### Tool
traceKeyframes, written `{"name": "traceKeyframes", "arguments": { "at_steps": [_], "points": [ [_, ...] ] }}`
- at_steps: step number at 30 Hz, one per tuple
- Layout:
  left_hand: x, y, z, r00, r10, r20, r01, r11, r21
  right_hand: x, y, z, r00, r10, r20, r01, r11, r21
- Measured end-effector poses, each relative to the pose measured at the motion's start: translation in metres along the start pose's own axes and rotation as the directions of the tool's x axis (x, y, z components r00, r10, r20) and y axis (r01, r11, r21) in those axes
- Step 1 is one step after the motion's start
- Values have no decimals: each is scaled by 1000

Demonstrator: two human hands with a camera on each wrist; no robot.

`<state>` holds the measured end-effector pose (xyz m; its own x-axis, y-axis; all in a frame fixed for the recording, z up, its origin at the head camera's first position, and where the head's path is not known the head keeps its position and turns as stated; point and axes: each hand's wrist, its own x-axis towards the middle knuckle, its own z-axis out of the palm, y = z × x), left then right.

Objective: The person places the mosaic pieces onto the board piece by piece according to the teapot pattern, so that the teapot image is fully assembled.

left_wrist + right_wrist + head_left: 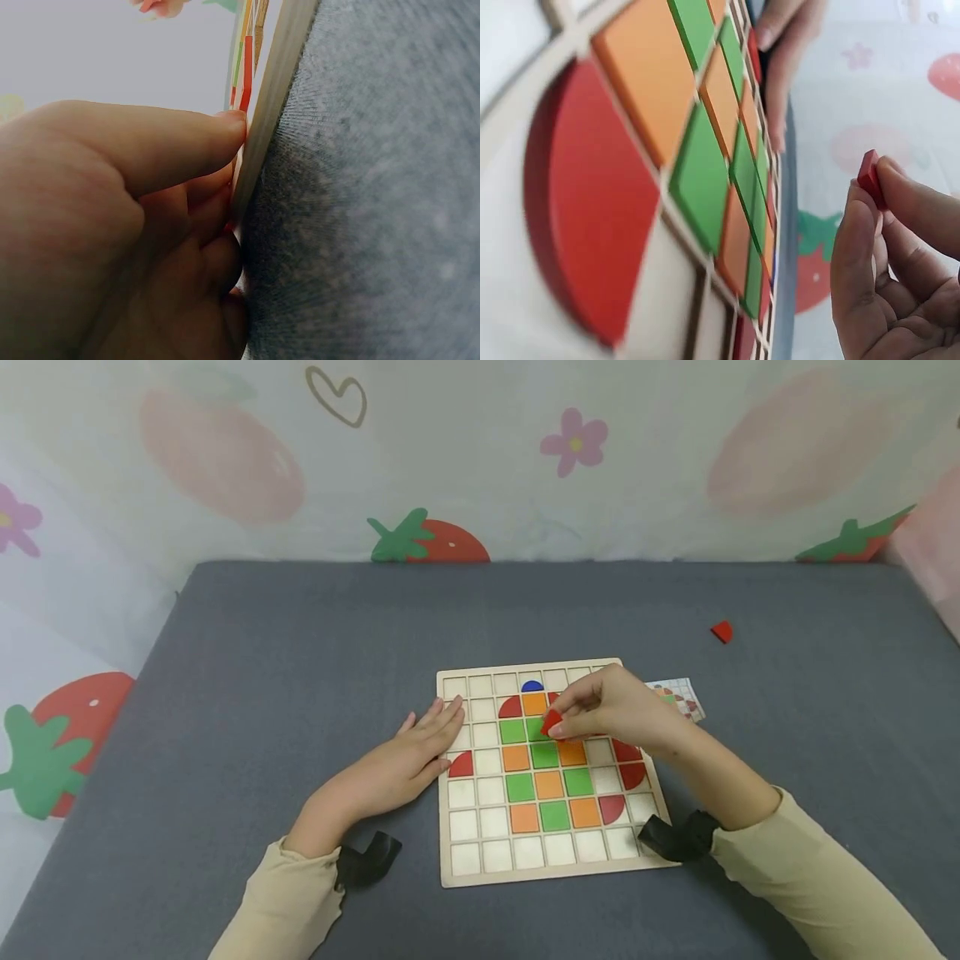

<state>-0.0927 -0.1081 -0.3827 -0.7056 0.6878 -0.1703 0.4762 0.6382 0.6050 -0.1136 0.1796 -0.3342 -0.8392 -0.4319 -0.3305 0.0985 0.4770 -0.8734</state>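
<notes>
A square wooden grid board (pixel 497 853) lies on the grey table. Green squares, orange squares and red rounded tiles fill many of its cells, and a blue half-round tile (pixel 532 686) sits near its far edge. My left hand (pixel 401 766) rests on the board's left edge, fingers extended, close to a red quarter-round tile (pixel 461 765). In the left wrist view the thumb (pixel 187 139) touches the board's side. Above the upper middle cells, my right hand (pixel 626 706) pinches a small red tile (pixel 871 178) between thumb and fingers; its full outline is partly covered.
A small printed pattern card (pixel 688 700) lies at the board's right, partly behind the right hand. Farther back on the table (pixel 315 635) is a loose red tile (pixel 722 632). A fruit-and-flower patterned cloth (pixel 450 460) hangs behind the table.
</notes>
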Motion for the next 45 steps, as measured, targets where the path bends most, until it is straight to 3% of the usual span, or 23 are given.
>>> {"name": "traceKeyframes", "arguments": {
  "at_steps": [5, 14, 20, 29, 45],
  "points": [
    [-2, 0, -2, 1000, -7, 4, 7, 1000, -2, 10, -3, 20, 996, -14, 86, 14, 1000, -2],
    [-7, -3, -2, 1000, 0, -3, 0, 1000, -22, 26, -9, 55, 983, 47, 180, -64, 994, 90],
    [-7, -2, 0, 1000, 1, -8, -1, 1000, -24, 30, -11, 62, 985, 64, 160, -74, 995, 59],
    [-5, -3, 0, 1000, -1, -1, 1, 1000, -1, 35, -12, 62, 997, 27, 75, -17, 992, -127],
    [-6, -1, -2, 1000, -6, 1, 6, 1000, -17, 33, -16, 66, 997, -38, 74, 49, 987, -155]
  ]
}}
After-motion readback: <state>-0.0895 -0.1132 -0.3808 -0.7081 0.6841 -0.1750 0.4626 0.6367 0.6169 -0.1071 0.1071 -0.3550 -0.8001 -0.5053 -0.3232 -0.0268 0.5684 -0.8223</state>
